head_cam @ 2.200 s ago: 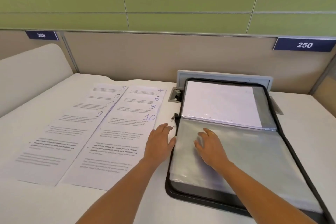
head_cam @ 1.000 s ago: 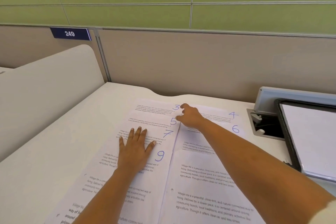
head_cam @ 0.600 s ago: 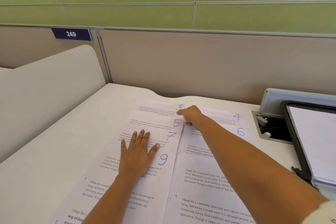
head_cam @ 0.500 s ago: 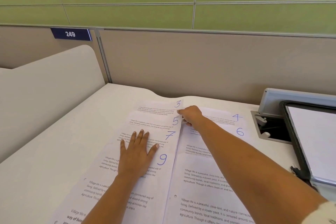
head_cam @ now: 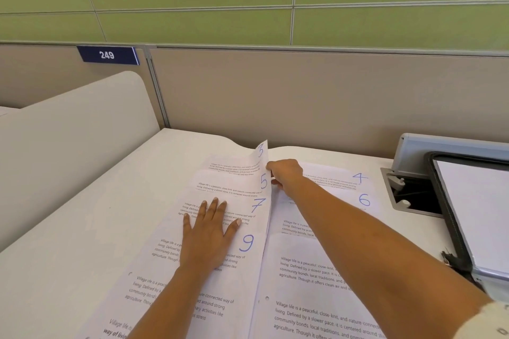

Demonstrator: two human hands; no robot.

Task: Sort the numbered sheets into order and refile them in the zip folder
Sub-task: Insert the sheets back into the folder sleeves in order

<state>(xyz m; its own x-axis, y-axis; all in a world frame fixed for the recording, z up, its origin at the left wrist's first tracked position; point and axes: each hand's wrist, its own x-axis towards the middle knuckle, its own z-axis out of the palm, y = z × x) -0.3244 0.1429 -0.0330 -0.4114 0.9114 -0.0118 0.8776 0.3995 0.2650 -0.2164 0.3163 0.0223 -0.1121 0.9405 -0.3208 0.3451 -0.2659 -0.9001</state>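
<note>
Two overlapping columns of printed sheets lie on the white desk [head_cam: 82,228]. The left column shows the blue numbers 3, 5, 7 and 9; the right one shows 4 and 6. My left hand [head_cam: 209,231] rests flat, fingers spread, on the sheets marked 7 and 9 [head_cam: 248,242]. My right hand [head_cam: 285,173] pinches the right edge of sheet 3 [head_cam: 260,151], whose corner curls up off the desk. The black zip folder [head_cam: 451,217] lies open at the right edge, with a white sheet [head_cam: 479,206] inside it.
A grey cable hatch [head_cam: 407,195] sits open in the desk between the sheets and the folder. A beige partition [head_cam: 303,96] with a "249" label [head_cam: 107,55] closes the back. A rounded white divider [head_cam: 68,140] stands to the left.
Both hands left the folder and reached over to the left column. In the last half second my right hand lifted the corner of sheet 3, while my left hand stayed flat.
</note>
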